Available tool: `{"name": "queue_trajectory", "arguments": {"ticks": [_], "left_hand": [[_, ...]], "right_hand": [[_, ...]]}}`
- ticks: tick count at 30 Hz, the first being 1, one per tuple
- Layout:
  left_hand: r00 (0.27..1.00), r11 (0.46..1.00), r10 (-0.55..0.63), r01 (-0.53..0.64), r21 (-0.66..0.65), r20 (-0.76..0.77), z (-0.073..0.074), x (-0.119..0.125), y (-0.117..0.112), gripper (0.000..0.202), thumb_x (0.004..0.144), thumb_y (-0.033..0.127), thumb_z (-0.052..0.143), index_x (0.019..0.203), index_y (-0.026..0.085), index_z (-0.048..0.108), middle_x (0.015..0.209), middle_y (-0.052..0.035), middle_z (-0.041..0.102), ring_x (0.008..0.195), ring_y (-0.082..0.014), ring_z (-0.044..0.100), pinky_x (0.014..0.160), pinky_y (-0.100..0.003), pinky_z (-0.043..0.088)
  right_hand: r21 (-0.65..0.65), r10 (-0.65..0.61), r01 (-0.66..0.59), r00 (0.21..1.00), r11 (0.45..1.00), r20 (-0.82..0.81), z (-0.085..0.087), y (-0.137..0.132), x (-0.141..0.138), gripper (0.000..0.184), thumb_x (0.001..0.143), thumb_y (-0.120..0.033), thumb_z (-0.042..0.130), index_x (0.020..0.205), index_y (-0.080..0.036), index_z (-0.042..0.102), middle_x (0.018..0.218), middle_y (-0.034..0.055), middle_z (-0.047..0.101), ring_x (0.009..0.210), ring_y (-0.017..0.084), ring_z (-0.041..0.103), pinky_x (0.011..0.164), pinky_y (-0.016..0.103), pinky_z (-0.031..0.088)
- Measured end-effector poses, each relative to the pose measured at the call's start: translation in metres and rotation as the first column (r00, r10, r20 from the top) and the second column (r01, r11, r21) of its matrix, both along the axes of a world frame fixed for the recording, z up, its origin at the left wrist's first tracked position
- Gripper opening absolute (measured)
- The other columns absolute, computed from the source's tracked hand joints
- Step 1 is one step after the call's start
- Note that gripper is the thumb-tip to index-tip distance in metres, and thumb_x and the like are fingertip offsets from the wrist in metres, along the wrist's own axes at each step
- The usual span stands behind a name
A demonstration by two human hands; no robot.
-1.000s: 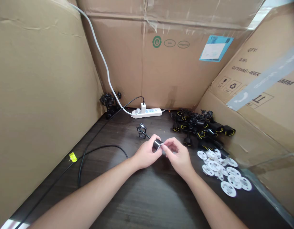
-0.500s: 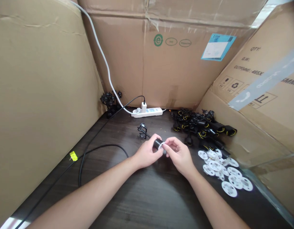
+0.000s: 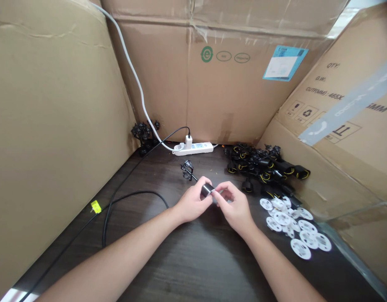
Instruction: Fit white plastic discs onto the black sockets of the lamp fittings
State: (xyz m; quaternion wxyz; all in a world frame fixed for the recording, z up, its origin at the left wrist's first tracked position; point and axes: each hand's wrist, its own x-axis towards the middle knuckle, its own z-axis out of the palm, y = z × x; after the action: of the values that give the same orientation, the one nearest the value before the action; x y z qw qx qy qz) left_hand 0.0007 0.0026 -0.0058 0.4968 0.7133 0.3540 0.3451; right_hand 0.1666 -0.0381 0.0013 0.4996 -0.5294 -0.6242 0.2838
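Mid-frame, my left hand (image 3: 193,203) curls round a black cylinder (image 3: 207,190) while my right hand (image 3: 235,205) pinches at its end (gripping what, I cannot tell), so it seems partway done, with white discs (image 3: 281,218) and yellow-wired black parts (image 3: 286,167) at frame right apparently remaining.

I hold a black tube (image 3: 206,189) in my left hand (image 3: 193,204), and my right hand (image 3: 233,205) touches its end. From my hands, a small black cage (image 3: 187,170) sticks out at ten o'clock. On the counter (image 3: 193,260), a white power strip (image 3: 206,147) sits at eleven, a black pile (image 3: 265,162) at two, and white round plates (image 3: 309,240) at four.
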Motion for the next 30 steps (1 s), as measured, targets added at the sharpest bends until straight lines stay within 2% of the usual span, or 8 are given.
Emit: {"name": "queue_trajectory", "arguments": {"ticks": [9,16,30], "left_hand": [[1.0,1.0,-0.025,0.026,-0.01,0.012,0.0061,-0.0007,-0.0016,0.014,0.088,0.028,0.056,0.098,0.022,0.048,0.075,0.0064,0.05,0.065,-0.0113,0.044,0.064,-0.024,0.037],[1.0,1.0,-0.024,0.024,-0.019,0.012,0.0047,-0.0004,-0.0013,0.016,0.087,0.028,0.057,0.098,0.021,0.048,0.075,0.0064,0.05,0.064,-0.0112,0.044,0.062,-0.024,0.036],[0.998,0.999,-0.018,0.02,-0.04,0.059,0.009,0.0003,-0.0021,0.015,0.087,0.029,0.057,0.096,0.021,0.048,0.077,0.0054,0.051,0.069,-0.012,0.045,0.065,-0.025,0.037]], "right_hand": [[-0.03,0.081,-0.083,0.995,0.996,-0.055,0.0032,-0.0001,0.0001,0.021,0.09,-0.041,0.064,0.086,-0.021,0.06,0.073,0.0014,0.065,0.054,0.016,0.062,0.053,0.027,0.049],[-0.066,0.088,-0.095,0.99,0.993,-0.112,0.0033,0.0002,-0.001,0.03,0.088,-0.05,0.069,0.085,-0.022,0.058,0.072,0.0015,0.066,0.055,0.017,0.063,0.053,0.028,0.049],[-0.08,0.086,-0.096,0.99,0.992,-0.114,0.0023,-0.0008,-0.003,0.032,0.089,-0.05,0.069,0.088,-0.021,0.057,0.076,0.0011,0.063,0.059,0.016,0.062,0.056,0.028,0.051]]}}
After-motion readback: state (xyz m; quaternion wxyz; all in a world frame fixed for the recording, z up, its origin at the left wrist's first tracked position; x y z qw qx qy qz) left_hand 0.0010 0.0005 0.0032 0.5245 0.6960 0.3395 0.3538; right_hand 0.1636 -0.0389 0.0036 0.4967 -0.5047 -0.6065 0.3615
